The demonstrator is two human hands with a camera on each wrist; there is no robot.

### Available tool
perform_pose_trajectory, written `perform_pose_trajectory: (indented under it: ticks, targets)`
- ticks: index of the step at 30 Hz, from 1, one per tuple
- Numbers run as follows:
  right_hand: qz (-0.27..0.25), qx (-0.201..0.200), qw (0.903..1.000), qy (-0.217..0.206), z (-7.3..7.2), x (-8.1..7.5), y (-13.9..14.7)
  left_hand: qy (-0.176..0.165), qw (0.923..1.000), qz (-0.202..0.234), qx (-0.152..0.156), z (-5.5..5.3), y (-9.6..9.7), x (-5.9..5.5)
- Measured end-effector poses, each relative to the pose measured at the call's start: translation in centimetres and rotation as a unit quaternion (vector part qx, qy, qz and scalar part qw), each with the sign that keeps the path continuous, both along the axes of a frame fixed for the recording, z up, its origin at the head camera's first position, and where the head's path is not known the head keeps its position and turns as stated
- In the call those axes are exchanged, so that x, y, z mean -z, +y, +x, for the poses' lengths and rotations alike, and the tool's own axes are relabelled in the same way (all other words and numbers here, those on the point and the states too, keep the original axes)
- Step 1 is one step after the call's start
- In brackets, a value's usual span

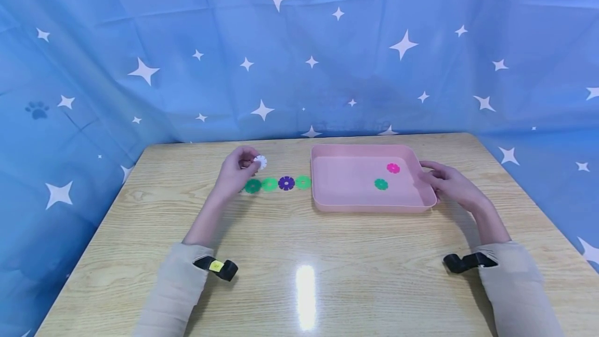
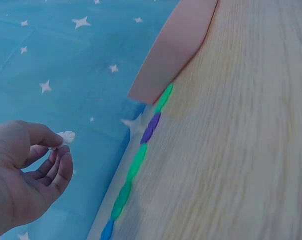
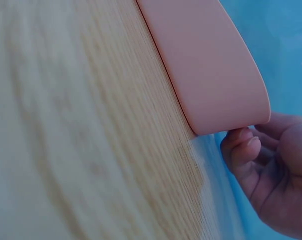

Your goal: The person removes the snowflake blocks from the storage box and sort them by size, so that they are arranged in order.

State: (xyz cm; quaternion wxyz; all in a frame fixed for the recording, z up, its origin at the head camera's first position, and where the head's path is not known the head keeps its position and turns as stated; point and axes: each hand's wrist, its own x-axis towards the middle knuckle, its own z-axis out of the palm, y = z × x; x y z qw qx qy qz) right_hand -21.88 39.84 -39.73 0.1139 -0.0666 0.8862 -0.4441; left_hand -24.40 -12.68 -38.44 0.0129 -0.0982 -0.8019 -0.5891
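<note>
My left hand pinches a white snowflake disc between thumb and fingers, raised above the table. Below it lies a row of slotted discs: dark green, light green, purple and another light green. A blue disc at the row's left end shows in the left wrist view; the hand mostly hides it from the head view. On the right, my right hand grips the right wall of a pink tray. Inside that tray lie a green disc and a hot-pink disc.
The row of discs reaches the tray's left side. Everything stands on a wood-grain table, near its back edge. Behind and beside it hangs a blue curtain with white stars. Light glares off the table's front middle.
</note>
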Motion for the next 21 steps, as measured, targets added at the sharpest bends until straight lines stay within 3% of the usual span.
perform_pose_trajectory:
  ticks: [14, 21]
  targets:
    - [0.003, 0.003, 1.0000, -0.002, 0.1, -0.1, 0.0, -0.021, 0.9975, -0.045, -0.050, 0.3, -6.0, 1.2]
    - [-0.002, -0.002, 1.0000, 0.004, -0.1, 0.1, 0.1, -0.064, 0.9918, -0.084, -0.071, 0.9, -8.0, 1.6]
